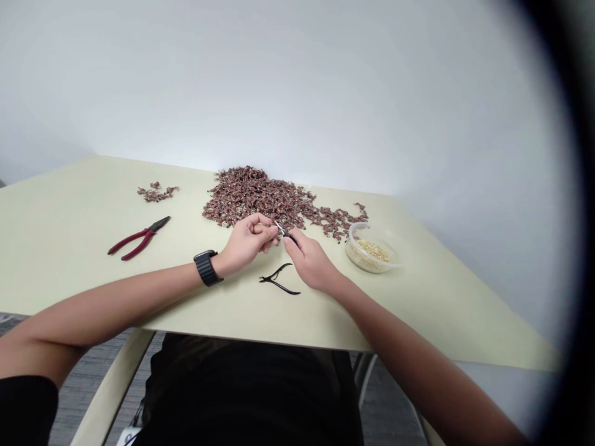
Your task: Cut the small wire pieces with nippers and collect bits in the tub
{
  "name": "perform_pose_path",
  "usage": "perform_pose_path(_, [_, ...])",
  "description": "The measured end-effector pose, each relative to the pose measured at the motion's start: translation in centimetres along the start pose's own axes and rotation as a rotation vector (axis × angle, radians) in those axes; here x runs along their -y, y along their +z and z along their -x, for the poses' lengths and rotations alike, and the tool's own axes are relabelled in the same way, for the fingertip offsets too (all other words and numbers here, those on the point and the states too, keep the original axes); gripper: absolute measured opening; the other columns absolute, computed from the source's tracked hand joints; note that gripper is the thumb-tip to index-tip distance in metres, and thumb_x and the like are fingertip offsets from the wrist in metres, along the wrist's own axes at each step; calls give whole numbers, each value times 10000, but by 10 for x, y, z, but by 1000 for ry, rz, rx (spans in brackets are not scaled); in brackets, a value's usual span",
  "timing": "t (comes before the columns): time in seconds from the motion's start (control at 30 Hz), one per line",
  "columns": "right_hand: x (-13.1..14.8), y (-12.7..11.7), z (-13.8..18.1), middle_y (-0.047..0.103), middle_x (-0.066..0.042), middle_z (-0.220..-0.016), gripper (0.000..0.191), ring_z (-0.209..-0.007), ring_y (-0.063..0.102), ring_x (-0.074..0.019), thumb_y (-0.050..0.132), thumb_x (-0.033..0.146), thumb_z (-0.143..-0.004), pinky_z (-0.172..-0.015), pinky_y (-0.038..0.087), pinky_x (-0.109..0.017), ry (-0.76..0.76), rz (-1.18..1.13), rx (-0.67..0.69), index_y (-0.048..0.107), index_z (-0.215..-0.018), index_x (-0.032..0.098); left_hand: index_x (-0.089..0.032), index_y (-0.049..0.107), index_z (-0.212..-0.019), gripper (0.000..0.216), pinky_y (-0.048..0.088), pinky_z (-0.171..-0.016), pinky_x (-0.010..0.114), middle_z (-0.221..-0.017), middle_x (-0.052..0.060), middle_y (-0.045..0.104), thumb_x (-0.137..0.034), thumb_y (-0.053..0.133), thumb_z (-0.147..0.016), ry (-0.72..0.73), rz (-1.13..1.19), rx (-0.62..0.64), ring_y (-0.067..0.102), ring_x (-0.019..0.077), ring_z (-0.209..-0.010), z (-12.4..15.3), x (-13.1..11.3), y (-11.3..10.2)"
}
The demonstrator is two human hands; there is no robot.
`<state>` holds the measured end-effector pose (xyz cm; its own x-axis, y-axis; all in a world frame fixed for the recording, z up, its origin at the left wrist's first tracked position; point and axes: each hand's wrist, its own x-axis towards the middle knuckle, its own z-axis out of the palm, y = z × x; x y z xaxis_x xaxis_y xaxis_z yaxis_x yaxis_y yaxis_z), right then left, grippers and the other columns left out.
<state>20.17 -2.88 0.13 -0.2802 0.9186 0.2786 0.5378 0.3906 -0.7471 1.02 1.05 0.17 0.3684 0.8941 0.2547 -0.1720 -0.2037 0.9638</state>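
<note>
In front of a large heap of small reddish-brown pieces (255,195), my two hands meet. My right hand (309,260) is closed around a small hand tool with dark handles and a silvery tip (281,228); it looks like nippers, though my fingers cover most of it. The tip points at the fingertips of my left hand (248,240), which are pinched together. Whatever they hold is too small and too hidden to name. Just below my hands, black nippers (281,280) lie spread on the table.
Red-handled pliers (139,238) rest on the table (209,316) at the left, below a small cluster of brown pieces (157,192). At the right stands a clear round plastic tub (357,260) with small golden bits (374,250) inside. A white wall (279,87) rises behind the table.
</note>
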Motion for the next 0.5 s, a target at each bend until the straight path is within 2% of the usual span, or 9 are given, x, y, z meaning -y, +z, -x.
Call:
perform_pose_path(0.1, [9, 6, 0, 422, 5, -754, 391, -598, 333, -114, 398, 576, -1017, -518, 265, -224, 230, -414, 104, 510, -954, 207, -193, 546, -993, 289, 444, -546, 230, -695, 16, 683, -403, 712, -886, 90, -168, -56, 563, 109, -528, 1, 5, -2])
perform_pose_path(0.2, [17, 1, -2, 311, 30, -731, 426, -551, 140, -91, 437, 632, -966, -452, 106, -197, 476, -839, 296, 475, -950, 208, -199, 619, -1065, 232, 482, -646, 243, -828, 52, 740, -333, 697, -893, 230, -411, -111, 665, 149, -681, -2, 7, -11])
perform_pose_path(0.3, [19, -8, -6, 298, 30, -732, 440, -564, 96, -93, 452, 637, -933, -450, 62, -195, 545, -1035, 440, 486, -957, 199, -217, 680, -1081, 198, 481, -725, 248, -937, 62, 768, -287, 681, -895, 342, -626, -108, 688, 158, -773, -6, 5, -20])
perform_pose_path(0.33, [18, -9, -7, 307, 28, -734, 449, -565, 99, -96, 440, 645, -931, -452, 66, -197, 537, -1027, 441, 491, -962, 200, -220, 682, -1095, 211, 477, -722, 245, -935, 59, 769, -291, 681, -896, 348, -647, -101, 679, 152, -755, -7, 4, -21])
perform_pose_path(0.4, [13, -11, -7, 340, 20, -741, 459, -560, 131, -100, 412, 658, -939, -457, 100, -207, 472, -882, 334, 490, -966, 206, -212, 656, -1125, 262, 469, -664, 238, -873, 55, 761, -334, 692, -896, 296, -567, -81, 641, 133, -659, -8, 0, -20])
perform_pose_path(0.5, [2, -13, -7, 423, 2, -748, 409, -589, 290, -118, 434, 610, -970, -518, 228, -239, 219, -365, 31, 483, -931, 206, -192, 592, -1084, 320, 401, -506, 227, -748, 44, 714, -439, 683, -902, 92, -246, 4, 537, 107, -498, -8, -5, -14])
